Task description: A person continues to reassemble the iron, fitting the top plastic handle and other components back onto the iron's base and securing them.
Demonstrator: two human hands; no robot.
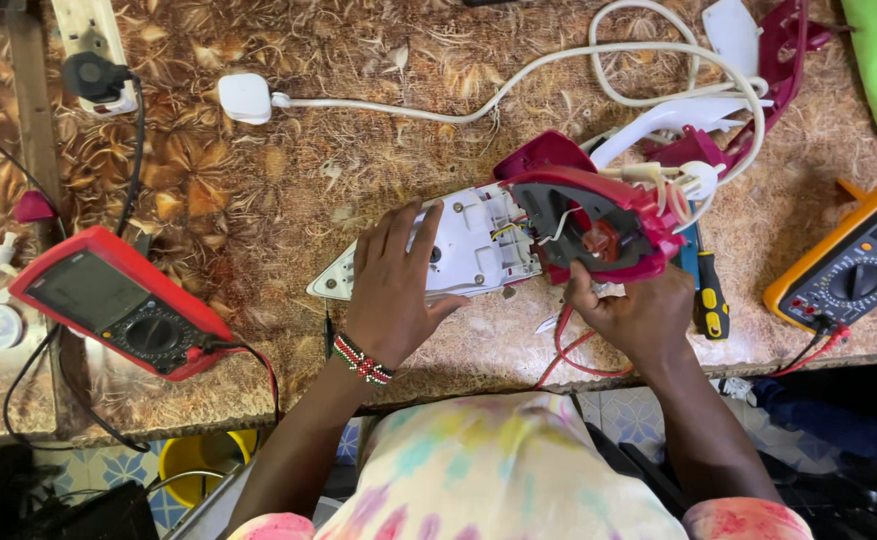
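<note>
Steadying an opened red-and-white plastic clothes iron [479, 240] mid-frame, the flat, open left hand [391, 290] presses while the right hand [631, 312] grips its rear during the inspection step.

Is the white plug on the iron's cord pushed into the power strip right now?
No, the white plug lies loose on the table, apart from the power strip, which holds a black plug instead.

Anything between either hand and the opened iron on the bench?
Nothing visible. The left hand lies flat on the white base of the iron, and the right hand grips the iron's red rear housing from below. Red test leads run under the right hand but do not separate it from the iron.
</note>
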